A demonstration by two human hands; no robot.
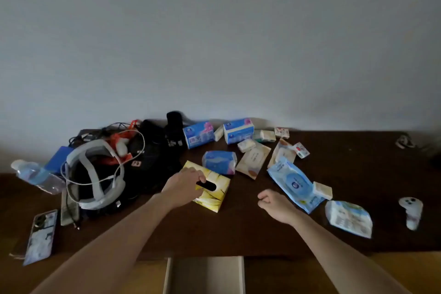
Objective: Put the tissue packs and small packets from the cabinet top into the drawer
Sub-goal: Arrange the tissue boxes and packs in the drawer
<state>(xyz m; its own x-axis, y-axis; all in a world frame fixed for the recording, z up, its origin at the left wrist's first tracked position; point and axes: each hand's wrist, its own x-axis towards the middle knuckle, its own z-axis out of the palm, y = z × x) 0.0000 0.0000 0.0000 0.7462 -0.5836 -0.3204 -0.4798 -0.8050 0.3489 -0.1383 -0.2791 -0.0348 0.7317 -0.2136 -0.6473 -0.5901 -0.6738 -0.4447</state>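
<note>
Left hand (183, 186) curled around yellow tissue box (212, 188) at frame centre, right hand (274, 203) fisted empty lower right, above open drawer (205, 274).

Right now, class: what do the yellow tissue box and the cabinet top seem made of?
Yellow tissue box: likely printed cardboard, going by its flat faces, crisp edges and cut oval slot. Cabinet top: dark brown wood or veneer with a matt look; grain is too dim to confirm.

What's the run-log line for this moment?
left hand: grips yellow tissue box | right hand: curled, empty | drawer: open | packs: on cabinet top
</note>
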